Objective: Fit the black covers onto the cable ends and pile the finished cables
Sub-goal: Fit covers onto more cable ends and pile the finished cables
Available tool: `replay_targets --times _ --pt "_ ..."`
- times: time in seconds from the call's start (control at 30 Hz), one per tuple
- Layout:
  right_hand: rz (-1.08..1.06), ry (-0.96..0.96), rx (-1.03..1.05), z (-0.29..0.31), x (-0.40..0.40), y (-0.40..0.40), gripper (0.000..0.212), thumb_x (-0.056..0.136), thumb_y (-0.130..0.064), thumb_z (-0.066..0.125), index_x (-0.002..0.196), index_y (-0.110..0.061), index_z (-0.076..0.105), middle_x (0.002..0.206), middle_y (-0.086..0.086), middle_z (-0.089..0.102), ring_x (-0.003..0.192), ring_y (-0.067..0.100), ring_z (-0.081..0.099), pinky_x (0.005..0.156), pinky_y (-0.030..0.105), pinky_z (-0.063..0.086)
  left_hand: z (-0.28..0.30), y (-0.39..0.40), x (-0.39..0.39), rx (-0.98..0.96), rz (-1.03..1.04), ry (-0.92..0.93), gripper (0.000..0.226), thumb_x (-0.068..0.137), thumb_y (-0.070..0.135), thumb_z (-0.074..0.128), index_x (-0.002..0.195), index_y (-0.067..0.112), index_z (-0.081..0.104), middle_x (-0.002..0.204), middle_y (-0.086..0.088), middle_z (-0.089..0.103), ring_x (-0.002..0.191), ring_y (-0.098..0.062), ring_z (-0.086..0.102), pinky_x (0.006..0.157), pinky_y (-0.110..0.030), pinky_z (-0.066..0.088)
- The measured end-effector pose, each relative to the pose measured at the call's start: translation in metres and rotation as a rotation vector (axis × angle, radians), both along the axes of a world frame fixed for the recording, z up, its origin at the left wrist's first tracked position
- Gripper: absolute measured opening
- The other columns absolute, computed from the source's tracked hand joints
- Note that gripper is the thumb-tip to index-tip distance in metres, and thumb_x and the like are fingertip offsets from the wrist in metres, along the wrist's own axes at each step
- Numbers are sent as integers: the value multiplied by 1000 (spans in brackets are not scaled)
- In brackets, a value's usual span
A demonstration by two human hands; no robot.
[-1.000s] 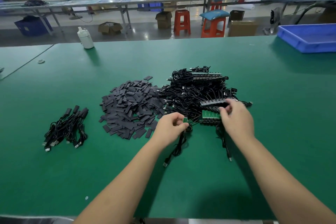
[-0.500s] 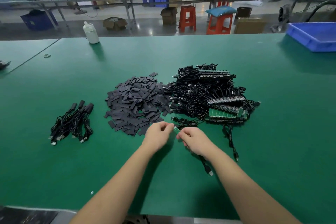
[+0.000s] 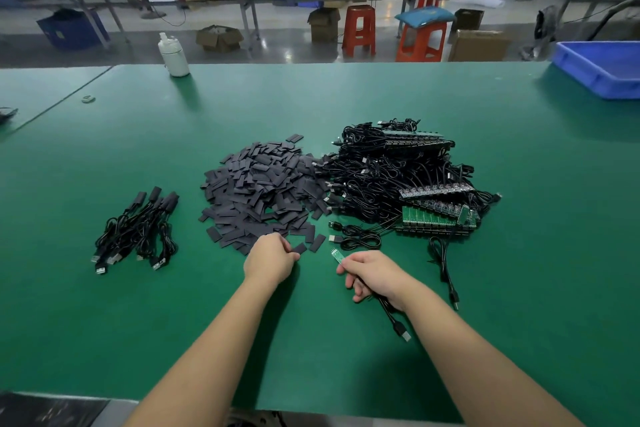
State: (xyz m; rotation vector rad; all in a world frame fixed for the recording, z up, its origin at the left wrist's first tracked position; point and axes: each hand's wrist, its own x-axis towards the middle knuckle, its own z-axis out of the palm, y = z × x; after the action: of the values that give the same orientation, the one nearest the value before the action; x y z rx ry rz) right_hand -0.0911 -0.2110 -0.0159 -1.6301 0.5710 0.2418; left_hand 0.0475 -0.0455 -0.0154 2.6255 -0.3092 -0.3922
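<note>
The cable (image 3: 388, 308) I am working with sits in my right hand (image 3: 375, 276), near the front of the green surface (image 3: 519, 253), and my fingers (image 3: 346, 269) are curled round it, pinching it just behind its small green board end (image 3: 337, 256). That bare end sticks out up and to the left, toward the heap of black covers (image 3: 263, 189), while the cord runs the other way, down and to the right under my wrist, ending in a USB plug (image 3: 403, 332) lying on the surface; so the long axis is a diagonal from upper left to lower right. My left hand (image 3: 270, 262) is at the near edge of the cover heap, knuckles up and fingers curled down among the loose pieces; I cannot tell whether it has one pinched, since the fingertips are hidden under the hand. One stray cover (image 3: 299, 248) lies just beside that hand. Behind the covers, touching their right edge, is the tangled stock of unfinished cables (image 3: 391, 173) with green board strips (image 3: 436, 217) at its near right side. Two loose cables (image 3: 356, 236) lie between that stock and my right hand, and another cable (image 3: 445, 270) trails to the right of it. The finished cables (image 3: 138, 229) are piled well apart on the left, their covered ends pointing away from me. At the far edge stand a white bottle (image 3: 173, 54) and, cut off at the right, a blue bin (image 3: 602, 68).
</note>
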Motion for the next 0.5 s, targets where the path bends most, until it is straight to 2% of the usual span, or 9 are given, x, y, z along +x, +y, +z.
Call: replay_targets --times 0.1,0.17,0.27,0.33,0.4,0.47,0.5 --pt "-6 -4 11 -3 0 -1 22 101 -21 54 100 -6 70 70 1 61 48 8 52 57 27 56 2 6 0 -43 -32 -18 16 88 26 70 81 24 55 84 7 60 83 -18 58 73 -31 48" --pt "-15 -10 6 -5 1 -1 23 101 -25 54 101 -10 71 66 -1 58 48 8 50 55 26 54 2 9 -3 -172 -123 -9 15 88 22 70 84 25 55 81 9 59 78 -14 56 69 -29 45" --pt "-23 -24 0 -7 2 -1 26 98 -36 62 103 -13 70 65 -4 52 49 7 45 53 26 51 3 9 -15 -424 -326 174 14 89 18 70 90 30 64 74 12 57 64 -8 51 63 -24 41" --pt "-10 -31 3 -8 1 -1 28 94 -39 67 101 -12 68 65 -5 50 50 7 44 51 26 49 3 6 -26 -506 -378 257 12 89 17 70 89 29 70 71 9 60 63 -6 51 64 -24 43" --pt "8 -44 6 -9 0 -2 30 92 -37 70 101 -7 70 62 -7 50 50 7 43 50 25 47 1 2 -34 -513 -388 256 11 90 17 69 88 28 73 77 4 70 68 -6 56 70 -27 48" --pt "21 -50 8 -9 -2 -3 23 92 -32 71 96 -10 71 59 -9 51 50 7 44 49 26 47 0 -2 -40 -510 -391 246 10 90 17 69 91 26 74 86 1 74 74 -6 60 78 -29 52" --pt "21 -56 14 -10 -3 -3 19 92 -31 71 91 -12 71 58 -9 51 49 7 43 49 26 47 -1 -4 -42 -524 -387 244 9 90 18 70 93 25 74 85 2 74 73 -5 59 78 -28 51"
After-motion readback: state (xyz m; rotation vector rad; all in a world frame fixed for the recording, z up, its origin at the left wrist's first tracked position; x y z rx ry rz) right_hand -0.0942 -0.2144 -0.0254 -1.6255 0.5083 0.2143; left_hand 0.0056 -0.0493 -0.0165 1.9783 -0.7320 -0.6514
